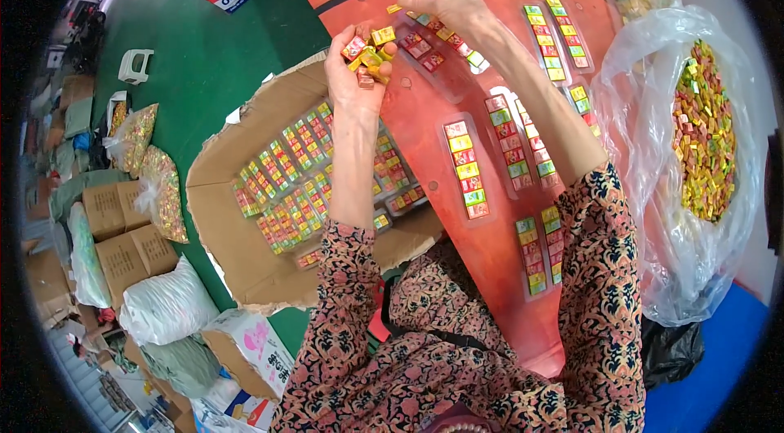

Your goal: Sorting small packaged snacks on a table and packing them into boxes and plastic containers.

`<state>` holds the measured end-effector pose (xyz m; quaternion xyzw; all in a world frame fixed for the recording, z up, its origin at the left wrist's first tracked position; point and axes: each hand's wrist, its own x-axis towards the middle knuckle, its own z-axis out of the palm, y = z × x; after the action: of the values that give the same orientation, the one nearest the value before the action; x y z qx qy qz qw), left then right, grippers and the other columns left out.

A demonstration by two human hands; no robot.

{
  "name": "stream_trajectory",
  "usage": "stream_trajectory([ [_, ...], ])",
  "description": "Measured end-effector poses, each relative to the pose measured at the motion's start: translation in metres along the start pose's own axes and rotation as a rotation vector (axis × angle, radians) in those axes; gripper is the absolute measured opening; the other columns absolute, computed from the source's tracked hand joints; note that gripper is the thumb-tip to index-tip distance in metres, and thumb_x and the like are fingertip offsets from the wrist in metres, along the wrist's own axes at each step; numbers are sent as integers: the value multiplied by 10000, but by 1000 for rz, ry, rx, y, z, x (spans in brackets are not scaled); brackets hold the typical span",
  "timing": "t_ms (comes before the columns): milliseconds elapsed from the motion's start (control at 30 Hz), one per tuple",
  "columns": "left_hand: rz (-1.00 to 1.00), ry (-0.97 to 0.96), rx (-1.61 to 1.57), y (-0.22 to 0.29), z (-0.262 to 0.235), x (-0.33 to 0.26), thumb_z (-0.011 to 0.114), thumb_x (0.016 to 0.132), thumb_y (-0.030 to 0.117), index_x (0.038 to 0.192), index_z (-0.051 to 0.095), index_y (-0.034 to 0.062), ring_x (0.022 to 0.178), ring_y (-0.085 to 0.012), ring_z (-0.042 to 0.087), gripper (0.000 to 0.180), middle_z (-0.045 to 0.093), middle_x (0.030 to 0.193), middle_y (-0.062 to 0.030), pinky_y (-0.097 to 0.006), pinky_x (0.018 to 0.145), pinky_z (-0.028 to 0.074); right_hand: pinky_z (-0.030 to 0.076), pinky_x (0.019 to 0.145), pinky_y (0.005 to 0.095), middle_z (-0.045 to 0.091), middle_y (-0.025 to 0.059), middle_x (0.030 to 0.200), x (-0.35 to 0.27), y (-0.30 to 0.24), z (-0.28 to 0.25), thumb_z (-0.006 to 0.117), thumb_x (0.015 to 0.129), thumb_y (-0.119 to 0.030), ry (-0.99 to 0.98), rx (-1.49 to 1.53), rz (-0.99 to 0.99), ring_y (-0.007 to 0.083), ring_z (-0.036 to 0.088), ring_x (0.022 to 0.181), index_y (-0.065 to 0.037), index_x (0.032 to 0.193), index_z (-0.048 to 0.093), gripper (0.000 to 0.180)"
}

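My left hand [353, 90] is cupped palm up around several small wrapped candies [371, 57] in yellow, red and brown. To its right, my right hand [454, 5] pinches a single yellow wrapped candy [394, 8] between thumb and fingertips. Below the right hand lies a clear plastic tray [447, 84], with candies in its far part and bare plastic at its near end. A second strip of candies [457, 43] runs beside it, partly hidden by the right hand. Another filled tray [466, 172] rests nearer to me on the red table [425, 127].
More filled trays [545, 41] lie across the table's right side. A big clear bag [637, 213] holds loose candies [704, 135] at the right. Left of the table, an open cardboard box [216, 229] contains rows of filled trays. Boxes [135, 257] and sacks [175, 302] stand farther left.
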<state>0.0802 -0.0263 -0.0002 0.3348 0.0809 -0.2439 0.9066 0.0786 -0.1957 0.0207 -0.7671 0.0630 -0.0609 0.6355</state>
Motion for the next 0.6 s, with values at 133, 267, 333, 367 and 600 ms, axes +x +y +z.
stream_trajectory([
  [133, 32, -40, -5, -1, -3, -1, 472, 856, 272, 896, 564, 37, 578, -233, 597, 255, 602, 745, -99, -252, 354, 394, 490, 614, 253, 654, 75, 778, -4, 14, 1, 637, 768, -36, -28, -182, -151, 123, 617, 703, 27, 887, 623, 135],
  [267, 36, -19, 0, 2, -2, -3, 473, 856, 268, 868, 554, 43, 582, -232, 595, 240, 595, 745, -97, -252, 352, 393, 499, 663, 305, 648, 125, 803, -15, 8, 8, 630, 719, -4, -82, -428, -326, 215, 639, 740, 26, 885, 625, 168],
  [333, 46, -35, -4, 1, -2, -2, 468, 859, 263, 841, 544, 46, 582, -227, 593, 231, 589, 743, -92, -252, 353, 396, 486, 692, 348, 625, 132, 820, -16, 11, 8, 603, 725, 3, -81, -512, -424, 276, 612, 794, 8, 878, 633, 156],
  [367, 44, -34, -3, 1, -1, -2, 468, 859, 263, 841, 544, 46, 582, -227, 593, 231, 589, 743, -92, -252, 353, 396, 486, 692, 348, 625, 132, 820, -15, 13, 7, 603, 725, 3, -80, -511, -422, 276, 612, 794, 8, 878, 633, 156],
  [600, 32, -25, 29, -2, 2, 0, 473, 860, 263, 807, 533, 58, 582, -220, 599, 220, 588, 737, -93, -249, 362, 404, 416, 812, 391, 554, 112, 861, -19, 20, -3, 554, 728, -10, -158, -709, -567, 302, 515, 904, -7, 939, 624, 222],
])
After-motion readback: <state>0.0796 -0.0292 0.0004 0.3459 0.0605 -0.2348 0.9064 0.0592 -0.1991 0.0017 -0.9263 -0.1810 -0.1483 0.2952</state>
